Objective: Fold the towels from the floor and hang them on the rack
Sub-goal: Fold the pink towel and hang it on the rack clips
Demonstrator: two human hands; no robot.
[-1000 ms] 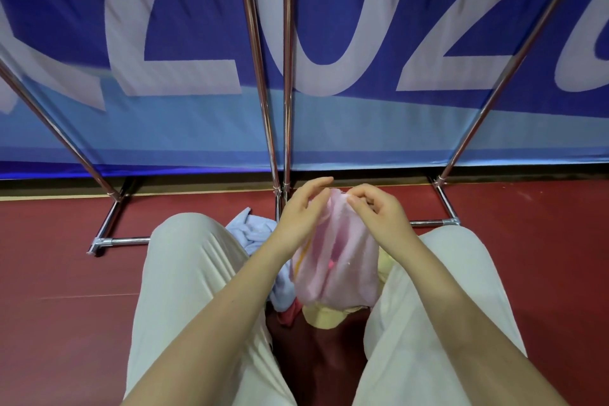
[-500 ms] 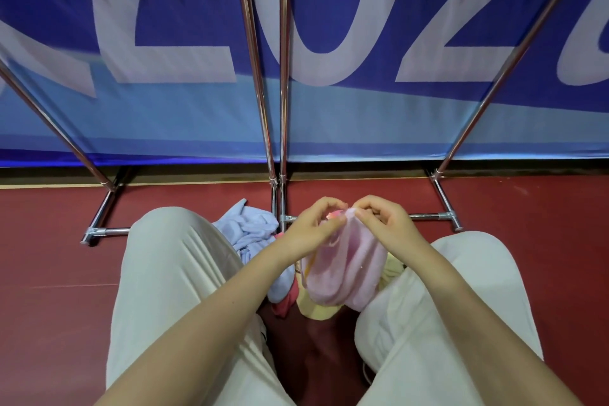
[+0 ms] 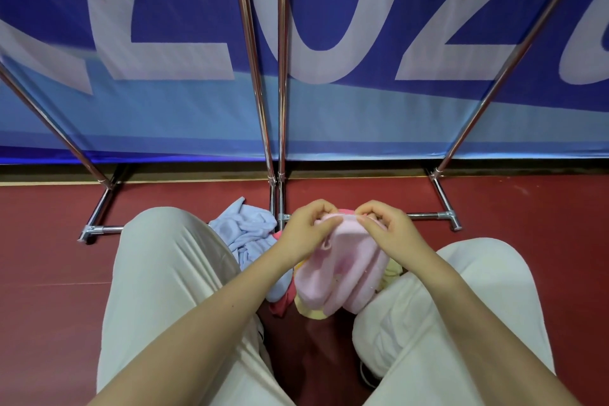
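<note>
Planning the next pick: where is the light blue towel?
Head view, left of centre: light blue towel crumpled on the floor beside the left hand, by the rack's foot.

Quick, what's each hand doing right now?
Left hand: pinching the pink towel's top edge.
Right hand: pinching the same edge.

Bare forearms, no sleeves in view, left hand (image 3: 308,230) and right hand (image 3: 389,230) without rings, watch or gloves, loose cream-white trousers (image 3: 171,273) on both legs, soft creases at the knees, plain cloth without markings
</note>
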